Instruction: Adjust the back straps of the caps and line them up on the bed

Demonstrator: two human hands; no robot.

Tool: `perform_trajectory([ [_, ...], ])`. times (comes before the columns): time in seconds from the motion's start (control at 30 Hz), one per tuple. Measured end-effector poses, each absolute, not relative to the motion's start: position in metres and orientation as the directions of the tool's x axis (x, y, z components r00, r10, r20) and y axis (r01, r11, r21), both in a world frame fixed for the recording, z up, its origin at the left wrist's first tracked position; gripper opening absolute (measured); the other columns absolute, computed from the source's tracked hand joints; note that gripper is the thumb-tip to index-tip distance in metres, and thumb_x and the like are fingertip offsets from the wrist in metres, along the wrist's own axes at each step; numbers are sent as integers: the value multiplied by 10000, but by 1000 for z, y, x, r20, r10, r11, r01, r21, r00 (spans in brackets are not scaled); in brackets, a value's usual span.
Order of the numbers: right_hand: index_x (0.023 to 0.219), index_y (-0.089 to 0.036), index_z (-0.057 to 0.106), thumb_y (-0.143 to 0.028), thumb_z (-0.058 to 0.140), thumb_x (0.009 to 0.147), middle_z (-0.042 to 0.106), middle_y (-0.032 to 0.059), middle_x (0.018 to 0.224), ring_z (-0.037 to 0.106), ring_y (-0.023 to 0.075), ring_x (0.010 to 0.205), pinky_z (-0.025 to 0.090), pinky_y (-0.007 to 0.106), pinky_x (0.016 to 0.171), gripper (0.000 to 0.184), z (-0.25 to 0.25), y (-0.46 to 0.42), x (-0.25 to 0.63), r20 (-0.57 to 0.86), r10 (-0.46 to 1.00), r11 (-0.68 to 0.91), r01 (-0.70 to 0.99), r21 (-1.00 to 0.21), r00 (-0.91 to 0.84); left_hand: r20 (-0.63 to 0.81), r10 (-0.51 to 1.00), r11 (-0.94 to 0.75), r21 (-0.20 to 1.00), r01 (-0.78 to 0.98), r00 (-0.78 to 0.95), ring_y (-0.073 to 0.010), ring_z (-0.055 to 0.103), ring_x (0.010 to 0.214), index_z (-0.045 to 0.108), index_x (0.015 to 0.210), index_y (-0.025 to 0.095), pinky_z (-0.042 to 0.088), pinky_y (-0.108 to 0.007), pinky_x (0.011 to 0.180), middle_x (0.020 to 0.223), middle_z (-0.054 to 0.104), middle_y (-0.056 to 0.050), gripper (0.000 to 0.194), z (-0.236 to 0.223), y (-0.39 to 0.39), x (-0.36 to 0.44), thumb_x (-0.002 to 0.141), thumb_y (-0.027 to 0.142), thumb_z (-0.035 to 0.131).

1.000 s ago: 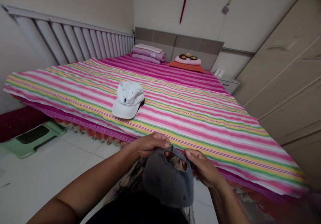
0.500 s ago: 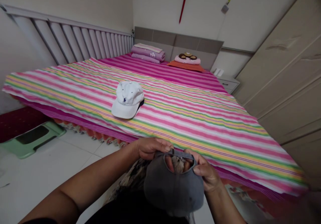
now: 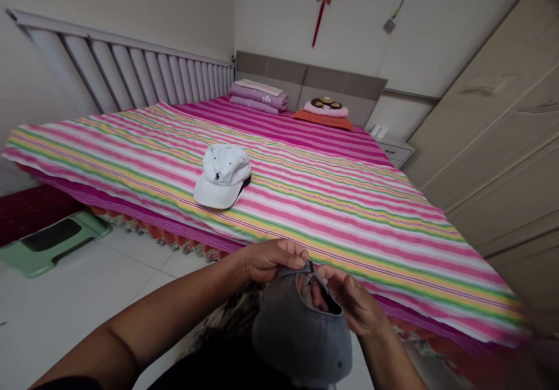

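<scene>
Gray cap (image 3: 297,334) hangs before the striped bed (image 3: 349,221), both hands pinching its back strap (image 3: 305,271): left hand (image 3: 273,260), right hand (image 3: 353,305). One white cap (image 3: 222,176) lies on the bed, well apart; one green stool (image 3: 52,247) sits on the floor.

place: home bedroom | shows: striped double bed (image 3: 349,221), folded bedding (image 3: 258,96), tall wardrobe (image 3: 489,145)

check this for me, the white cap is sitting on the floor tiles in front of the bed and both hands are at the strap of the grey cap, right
Not quite: the white cap is not on the floor. The head view shows it lying on the striped bedspread. The rest is right: the left hand and right hand are at the strap of the grey cap.
</scene>
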State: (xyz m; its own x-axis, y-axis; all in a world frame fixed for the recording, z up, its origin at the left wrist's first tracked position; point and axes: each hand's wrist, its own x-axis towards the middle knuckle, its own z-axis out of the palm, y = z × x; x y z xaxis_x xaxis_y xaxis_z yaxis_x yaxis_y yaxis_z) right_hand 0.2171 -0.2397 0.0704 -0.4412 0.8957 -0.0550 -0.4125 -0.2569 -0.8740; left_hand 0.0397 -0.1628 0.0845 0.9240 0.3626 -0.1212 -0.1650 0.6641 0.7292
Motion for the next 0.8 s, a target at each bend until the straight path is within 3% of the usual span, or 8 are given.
perform_trajectory([
  [0.13,724,-135,575,-612,521,681,542,8,506,447,107,439,310,231,452,482,91,-236,213,-84,917,-184,-225,-957,-390,-187,356,625,776,-84,916,-76,516,428,573,642,83,372,-172,441,530,591,-15,294,90,-165,44,519,277,756],
  [0.3,534,-144,508,-456,651,654,468,-41,401,349,60,375,233,208,415,363,112,-235,208,-190,944,-193,12,-981,-271,-216,410,544,838,-48,886,-59,479,412,575,632,99,344,-171,433,516,576,9,240,95,-166,48,523,226,746],
  [0.43,519,-159,497,-428,651,661,454,-46,371,336,66,380,227,213,426,341,111,-237,205,-182,953,-216,-121,-969,-244,-181,384,552,831,-69,905,-87,522,465,606,681,101,374,-198,486,557,610,-16,206,100,-163,44,567,241,706],
  [0.6,538,-162,496,-393,639,682,517,-10,416,384,87,418,237,210,432,307,100,-240,201,-151,962,-215,-285,-934,-230,-56,295,630,762,-150,954,-168,594,602,650,803,51,428,-265,607,678,666,-105,355,95,-161,37,528,274,669],
  [0.8,591,-156,506,-370,620,710,550,-12,481,400,73,424,269,201,448,270,92,-243,197,-161,968,-213,-299,-930,-191,-115,458,573,797,-194,881,-132,593,554,634,726,78,442,-232,570,626,660,-77,264,82,-168,44,529,222,734],
])
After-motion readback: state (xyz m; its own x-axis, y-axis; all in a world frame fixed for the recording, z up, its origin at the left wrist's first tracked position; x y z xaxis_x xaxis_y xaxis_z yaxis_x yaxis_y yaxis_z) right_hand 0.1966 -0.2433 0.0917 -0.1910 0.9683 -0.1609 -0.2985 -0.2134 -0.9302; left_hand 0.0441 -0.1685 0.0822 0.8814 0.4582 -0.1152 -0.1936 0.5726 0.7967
